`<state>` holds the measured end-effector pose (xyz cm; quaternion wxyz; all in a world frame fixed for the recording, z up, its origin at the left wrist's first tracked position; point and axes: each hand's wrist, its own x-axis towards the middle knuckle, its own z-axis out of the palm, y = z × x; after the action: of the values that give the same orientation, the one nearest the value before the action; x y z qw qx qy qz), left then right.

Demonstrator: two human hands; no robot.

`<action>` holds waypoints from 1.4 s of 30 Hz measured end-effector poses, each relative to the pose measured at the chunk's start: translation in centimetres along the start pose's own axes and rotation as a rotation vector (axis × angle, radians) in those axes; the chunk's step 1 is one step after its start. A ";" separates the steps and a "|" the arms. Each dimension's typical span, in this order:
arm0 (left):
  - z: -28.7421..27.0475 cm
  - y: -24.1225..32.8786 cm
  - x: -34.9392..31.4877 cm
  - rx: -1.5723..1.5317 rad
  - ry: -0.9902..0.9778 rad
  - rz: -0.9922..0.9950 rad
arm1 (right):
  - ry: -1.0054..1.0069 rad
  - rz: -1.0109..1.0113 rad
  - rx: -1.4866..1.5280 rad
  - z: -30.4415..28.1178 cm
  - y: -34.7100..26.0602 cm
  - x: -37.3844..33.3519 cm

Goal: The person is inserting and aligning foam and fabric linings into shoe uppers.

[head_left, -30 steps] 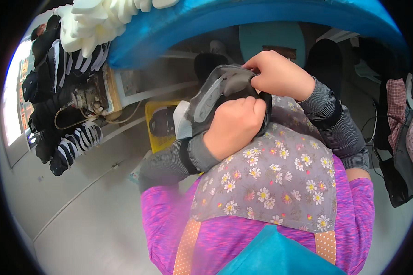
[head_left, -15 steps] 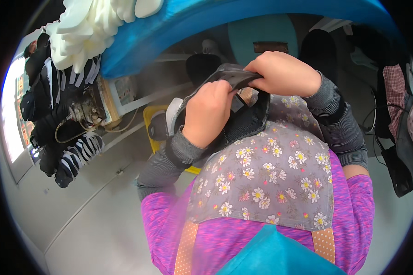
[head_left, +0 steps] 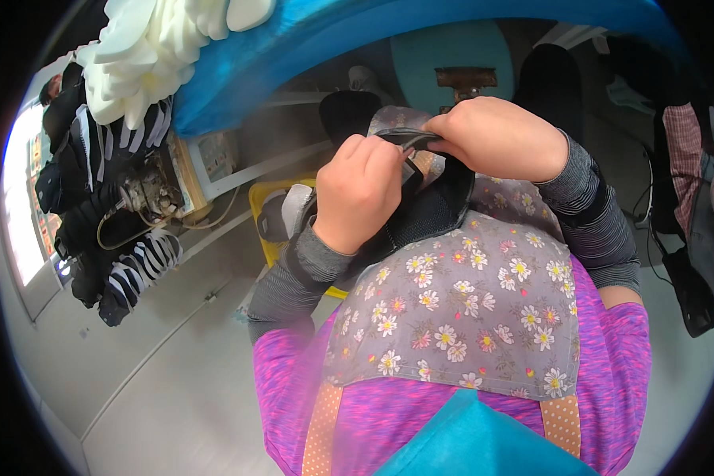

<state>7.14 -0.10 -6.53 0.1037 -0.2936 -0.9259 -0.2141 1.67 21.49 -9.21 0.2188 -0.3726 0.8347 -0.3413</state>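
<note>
Over my lap I hold a black mesh piece (head_left: 428, 216) that looks like a shoe upper, its edge raised and folded. My left hand (head_left: 358, 194) pinches that edge from the left, fingers curled in. From the other side my right hand (head_left: 500, 139) grips the edge between thumb and fingers, close to the left fingertips. Part of the black piece hangs down against my grey flowered apron (head_left: 460, 317). What lies right between the fingertips is too small to make out.
At the upper left, white padded pieces (head_left: 131, 67) are heaped beside a blue covering (head_left: 317, 55). Black-and-white striped pieces (head_left: 139, 266) hang below, near machinery (head_left: 147, 190). A yellow basket (head_left: 260, 206) stands by my left arm. Beyond my hands is a round teal surface (head_left: 452, 47).
The raised edge of the black piece has been lowered and folded narrower between my hands. My right hand has moved slightly down and right; my left stays nearly in place.
</note>
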 end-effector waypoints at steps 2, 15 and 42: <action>0.0 0.1 0.1 0.003 0.002 -0.004 | 0.022 -0.003 0.002 0.2 -0.2 -0.2; -0.6 1.6 -1.0 0.086 -0.152 0.295 | 0.001 0.022 0.095 -0.7 -0.4 -1.4; 1.0 1.3 -1.1 0.042 0.074 0.077 | 0.324 -0.060 -0.011 1.8 -2.3 -1.8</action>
<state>8.73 0.81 -7.32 0.1523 -0.3187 -0.9136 -0.2011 4.95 21.02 -8.51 0.0692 -0.3387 0.8495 -0.3987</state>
